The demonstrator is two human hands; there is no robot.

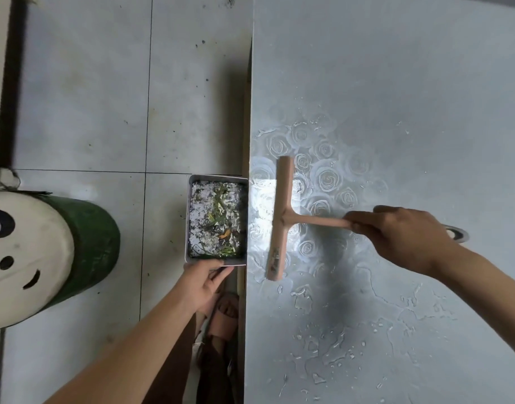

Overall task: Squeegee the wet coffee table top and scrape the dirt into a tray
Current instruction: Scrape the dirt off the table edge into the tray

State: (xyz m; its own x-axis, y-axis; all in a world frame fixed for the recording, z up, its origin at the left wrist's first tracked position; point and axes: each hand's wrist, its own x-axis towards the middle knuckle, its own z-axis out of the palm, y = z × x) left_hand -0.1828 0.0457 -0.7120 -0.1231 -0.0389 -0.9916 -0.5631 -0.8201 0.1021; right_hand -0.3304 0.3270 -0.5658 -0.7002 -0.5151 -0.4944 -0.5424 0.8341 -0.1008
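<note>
A wet grey coffee table top (396,83) with a rose pattern fills the right side. My right hand (402,237) grips the handle of a pink T-shaped squeegee (281,220), whose blade lies on the table a short way in from the left edge. My left hand (205,282) holds the near rim of a small metal tray (188,217) against the table's left edge, below the top's level. Dirty water, dark grit and green and orange scraps lie in the tray. Water streaks and droplets (337,345) cover the near part of the table.
A green and white panda-faced bin (46,255) stands on the tiled floor (84,97) at the left. My sandalled foot (225,313) shows beside the table edge. A small round dark-rimmed object (456,233) lies on the table behind my right hand.
</note>
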